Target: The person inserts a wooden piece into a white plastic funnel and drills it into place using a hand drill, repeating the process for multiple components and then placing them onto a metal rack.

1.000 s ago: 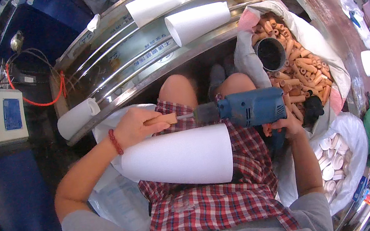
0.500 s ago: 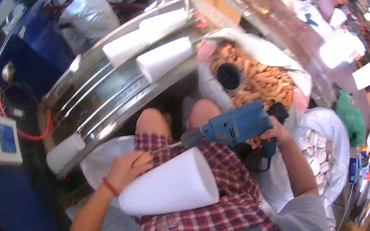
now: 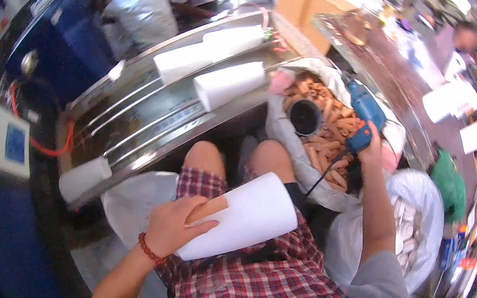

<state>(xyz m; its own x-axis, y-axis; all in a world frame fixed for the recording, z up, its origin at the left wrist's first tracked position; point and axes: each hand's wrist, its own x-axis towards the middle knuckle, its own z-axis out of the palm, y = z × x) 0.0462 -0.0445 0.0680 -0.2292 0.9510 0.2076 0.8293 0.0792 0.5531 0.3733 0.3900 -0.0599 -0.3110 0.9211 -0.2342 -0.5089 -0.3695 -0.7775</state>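
Currently: left hand [image 3: 170, 225] clasps white cone [image 3: 241, 215] on lap; right hand [image 3: 369, 148] clamped around blue drill [image 3: 363, 113] above sack of tubes [image 3: 324, 137].

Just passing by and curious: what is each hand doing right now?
Left hand: closed on the narrow end of the white cone.
Right hand: closed around the blue power drill.

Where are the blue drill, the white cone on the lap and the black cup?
blue drill [image 3: 364, 109], head view, on its body.
white cone [image 3: 253, 213], head view, mid-side.
black cup [image 3: 305, 117], head view, dark inside.
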